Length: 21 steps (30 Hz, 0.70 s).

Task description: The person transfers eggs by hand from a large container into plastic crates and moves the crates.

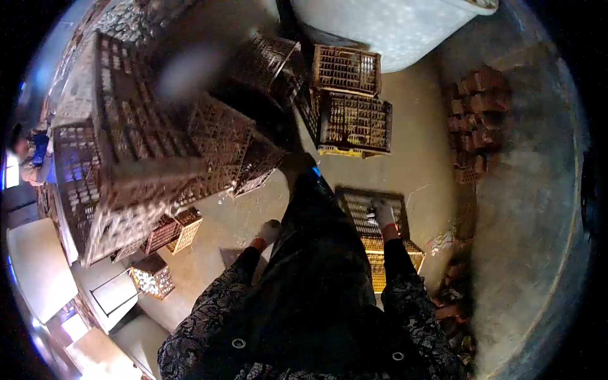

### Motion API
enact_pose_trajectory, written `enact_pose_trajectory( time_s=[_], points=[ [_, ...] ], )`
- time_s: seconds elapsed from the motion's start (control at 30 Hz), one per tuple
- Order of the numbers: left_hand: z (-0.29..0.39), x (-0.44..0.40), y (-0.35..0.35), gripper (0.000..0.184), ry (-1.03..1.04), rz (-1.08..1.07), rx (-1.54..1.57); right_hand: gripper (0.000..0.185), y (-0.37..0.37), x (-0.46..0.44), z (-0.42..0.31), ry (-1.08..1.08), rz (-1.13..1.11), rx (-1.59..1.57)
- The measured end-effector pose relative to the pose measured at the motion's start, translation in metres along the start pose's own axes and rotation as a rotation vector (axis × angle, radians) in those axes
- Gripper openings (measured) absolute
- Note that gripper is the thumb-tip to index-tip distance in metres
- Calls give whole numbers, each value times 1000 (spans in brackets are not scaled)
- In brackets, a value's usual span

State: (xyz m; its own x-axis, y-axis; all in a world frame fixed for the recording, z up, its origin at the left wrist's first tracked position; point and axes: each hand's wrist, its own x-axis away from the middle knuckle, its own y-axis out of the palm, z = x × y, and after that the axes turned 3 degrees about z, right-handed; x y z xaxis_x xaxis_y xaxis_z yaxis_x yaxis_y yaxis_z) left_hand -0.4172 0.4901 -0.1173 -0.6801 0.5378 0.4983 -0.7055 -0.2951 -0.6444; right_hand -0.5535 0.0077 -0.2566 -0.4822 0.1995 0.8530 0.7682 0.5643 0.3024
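Note:
My right hand [384,214], in a pale glove with an orange cuff, is over the dark slatted crate [354,201] on the floor; its fingers are closed around something small and pale that I cannot make out. Below that crate shows a yellow crate [377,265]. My left hand [270,232], gloved in the same way, hangs beside the dark apron [316,272], away from the crates. Its fingers look curled, but blur hides whether anything is in them.
Tall stacks of brown crates [215,136] stand at the left. Two more crates [354,123] lie ahead near a big white tub [392,25]. Bricks [481,114] are piled along the right. A person [35,155] is at the far left edge.

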Motion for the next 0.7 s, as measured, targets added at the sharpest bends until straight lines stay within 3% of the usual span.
enact_pose_trajectory(
  time_s=[0.03, 0.07, 0.1, 0.17, 0.2, 0.27, 0.3, 0.43, 0.5, 0.53, 0.57, 0.6, 0.7],
  points=[
    [3, -12, 4, 33, -75, 33, 159, 28, -3, -8, -2, 3, 12, 10],
    [14, -33, -10, 34, 1, -49, -176, 28, -1, -13, -1, -106, 17, 169],
    [15, -51, -16, 36, -167, 108, 115, 28, 4, -16, 4, -215, 19, 323],
    [27, -114, -24, 39, -358, 361, 105, 28, 21, -32, 1, -453, 13, 633],
    [23, -152, -33, 38, -293, 394, -23, 27, 44, -24, -14, -382, 33, 559],
    [109, -199, -127, 34, -412, 448, 44, 25, 102, -2, -50, -162, 71, 249],
    [77, -246, -116, 33, -267, 623, -71, 25, 124, 4, -62, -108, 81, 151],
    [87, -400, -176, 37, -405, 940, -243, 23, 168, 0, -82, -23, 92, -90],
    [52, -456, -188, 40, -379, 825, -309, 22, 173, -10, -79, -17, 193, -82],
    [92, -458, -243, 43, -488, 509, -233, 21, 198, 7, -101, -12, 145, -115],
    [142, -439, -282, 37, -357, 540, -511, 21, 200, -2, -96, -12, 167, -114],
    [139, -452, -290, 36, -338, 518, -532, 22, 198, -13, -90, -74, 259, -112],
    [66, -506, -270, 35, -333, 429, -506, 26, 194, -52, -78, -211, 352, 83]
  ],
)
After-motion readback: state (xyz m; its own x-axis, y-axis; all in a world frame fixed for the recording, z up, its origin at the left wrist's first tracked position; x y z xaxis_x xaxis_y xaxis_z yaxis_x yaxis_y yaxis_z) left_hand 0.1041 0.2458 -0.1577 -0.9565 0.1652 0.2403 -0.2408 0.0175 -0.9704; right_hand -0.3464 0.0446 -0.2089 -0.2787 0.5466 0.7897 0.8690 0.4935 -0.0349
